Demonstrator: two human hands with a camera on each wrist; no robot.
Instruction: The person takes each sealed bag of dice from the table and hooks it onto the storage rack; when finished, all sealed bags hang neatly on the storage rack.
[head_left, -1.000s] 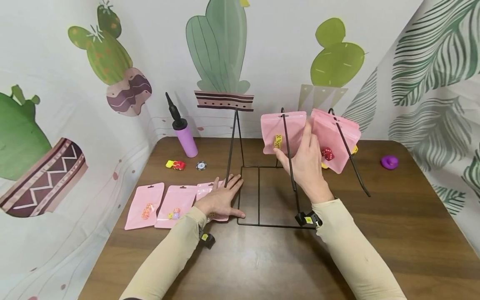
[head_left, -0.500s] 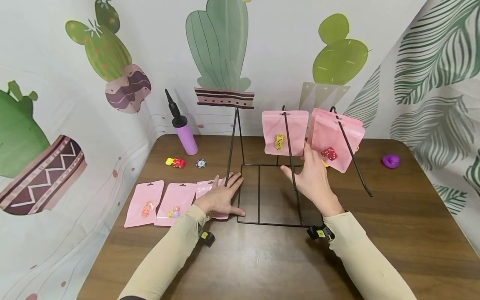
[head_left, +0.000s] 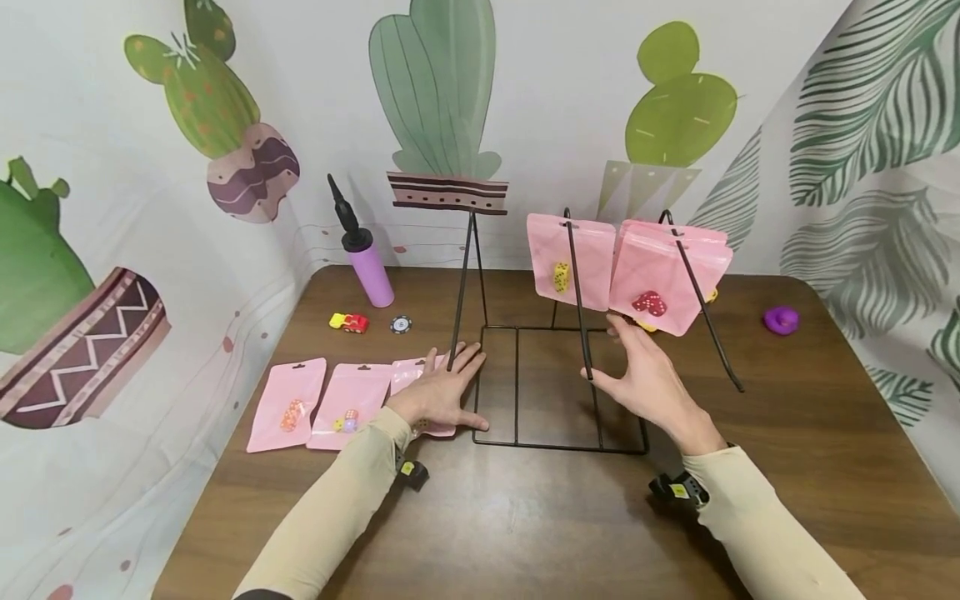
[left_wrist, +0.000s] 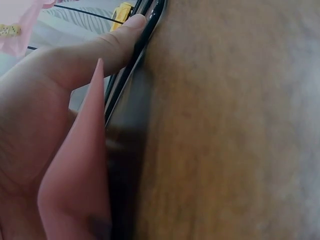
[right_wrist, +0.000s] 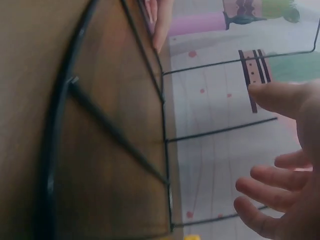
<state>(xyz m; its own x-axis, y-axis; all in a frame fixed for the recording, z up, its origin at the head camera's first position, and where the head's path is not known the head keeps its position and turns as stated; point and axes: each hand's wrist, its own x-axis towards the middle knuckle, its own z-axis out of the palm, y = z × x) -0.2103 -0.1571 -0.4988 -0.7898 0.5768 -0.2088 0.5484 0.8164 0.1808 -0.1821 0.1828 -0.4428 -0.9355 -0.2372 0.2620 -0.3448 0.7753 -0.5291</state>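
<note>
Right hand [head_left: 651, 382], fingers spread and holding nothing, sits just under the pouch [head_left: 660, 283] hanging on the rack [head_left: 577, 317]; left hand [head_left: 438, 393] lies flat at the rack's base; the pouch looks light, floppy, slick, so best pinched at a corner.

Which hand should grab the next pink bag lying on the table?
Probably the left hand: it already rests flat on a pink bag beside the wire rack. The right hand hovers open near the hanging bags, farther from the table's bags.
</note>
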